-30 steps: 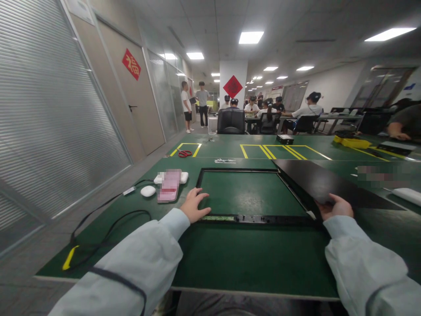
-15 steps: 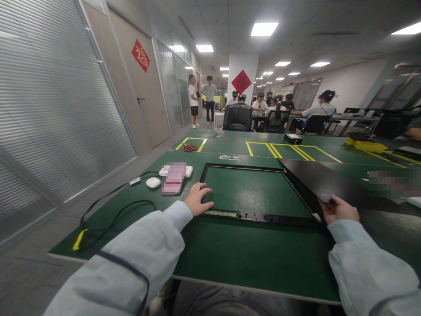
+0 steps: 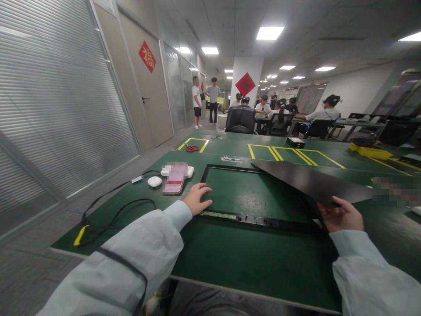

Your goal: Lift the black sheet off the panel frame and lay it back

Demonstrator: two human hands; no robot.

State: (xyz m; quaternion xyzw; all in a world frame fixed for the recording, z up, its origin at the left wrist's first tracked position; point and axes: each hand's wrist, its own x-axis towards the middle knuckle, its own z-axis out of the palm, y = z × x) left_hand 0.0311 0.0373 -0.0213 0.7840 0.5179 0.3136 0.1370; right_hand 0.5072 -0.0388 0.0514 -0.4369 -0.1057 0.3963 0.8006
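A thin black rectangular frame [image 3: 259,220] lies flat on the green tabletop [image 3: 250,259]; along its near bar runs a greenish strip. At the frame's left side rests my left hand [image 3: 198,199], fingers spread and thumb apart, with nothing gripped. Whether it presses on the frame I cannot tell. My right hand [image 3: 344,216] pinches the near edge of a flat dark panel [image 3: 305,177], thumb on top and fingers beneath. Tilted, the panel hangs over the frame's right part and hides its far right corner.
Left of the frame lie a pink phone-like item [image 3: 174,177], blurred in part, a white rounded case [image 3: 154,181] and a black cable [image 3: 131,204]. Farther back are red-handled scissors [image 3: 191,148], a small black box [image 3: 296,142] and a yellow item [image 3: 371,151]. People sit and stand beyond.
The panel has moved left over the frame, covering its far right corner. My right hand has turned slightly and still holds the panel. My left hand has stayed in place.
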